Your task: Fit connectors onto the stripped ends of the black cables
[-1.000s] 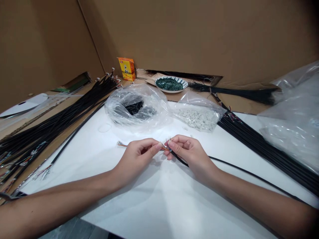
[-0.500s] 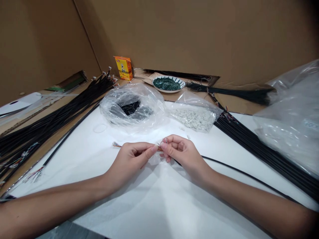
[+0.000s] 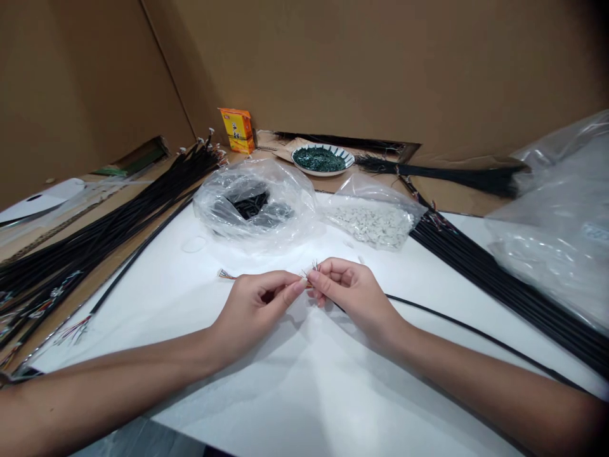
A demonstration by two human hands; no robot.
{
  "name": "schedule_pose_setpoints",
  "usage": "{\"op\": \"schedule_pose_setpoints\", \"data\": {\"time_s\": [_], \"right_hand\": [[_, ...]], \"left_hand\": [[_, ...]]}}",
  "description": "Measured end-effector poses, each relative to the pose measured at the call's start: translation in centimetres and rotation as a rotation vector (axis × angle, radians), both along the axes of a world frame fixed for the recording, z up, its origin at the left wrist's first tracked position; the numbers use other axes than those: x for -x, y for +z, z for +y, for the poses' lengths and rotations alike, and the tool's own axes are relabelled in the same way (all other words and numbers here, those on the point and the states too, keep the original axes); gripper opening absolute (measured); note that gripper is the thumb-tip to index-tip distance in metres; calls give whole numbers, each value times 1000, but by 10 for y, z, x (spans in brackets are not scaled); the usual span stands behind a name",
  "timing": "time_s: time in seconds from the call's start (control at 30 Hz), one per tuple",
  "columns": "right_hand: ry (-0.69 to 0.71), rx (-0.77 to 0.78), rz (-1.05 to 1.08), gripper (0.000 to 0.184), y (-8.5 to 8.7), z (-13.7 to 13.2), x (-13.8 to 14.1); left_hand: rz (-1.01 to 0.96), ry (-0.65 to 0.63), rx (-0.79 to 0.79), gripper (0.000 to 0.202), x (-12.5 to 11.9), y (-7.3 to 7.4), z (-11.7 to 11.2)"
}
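Above the white work surface (image 3: 333, 393), the right hand (image 3: 352, 292) and left hand (image 3: 261, 301) are closed in fingertip pinches, on a black cable (image 3: 451, 312) near its end and on coloured wires (image 3: 227, 275) respectively. Thin wire ends (image 3: 314, 266) are apparently being matched (any contact is hidden); steady alignment seems called for.

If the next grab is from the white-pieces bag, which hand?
Likely the right hand: it is nearer the bag of white pieces, though occupied with the black cable. The left hand is farther off, pinching thin coloured wires.
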State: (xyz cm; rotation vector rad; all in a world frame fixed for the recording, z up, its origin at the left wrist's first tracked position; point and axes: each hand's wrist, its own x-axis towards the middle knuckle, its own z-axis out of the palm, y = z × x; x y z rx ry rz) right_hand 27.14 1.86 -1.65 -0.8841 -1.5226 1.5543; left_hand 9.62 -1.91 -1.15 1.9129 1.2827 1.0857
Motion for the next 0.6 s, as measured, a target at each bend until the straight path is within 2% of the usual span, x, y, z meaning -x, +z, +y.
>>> {"op": "schedule_pose_setpoints", "data": {"time_s": [0.13,0.27,0.47,0.6], "right_hand": [[-11,-42,19,26,0,-2,0],[1,-83,49,23,0,-4,-1],[89,-84,135,20,1,-2,-2],[187,-52,120,24,2,0,-4]], "left_hand": [[3,5,-10,28,0,-1,1],[-78,6,106,30,-1,0,4],[-299,-84,272,31,-3,2,5],[-358,-116,315,30,-3,0,6]]}}
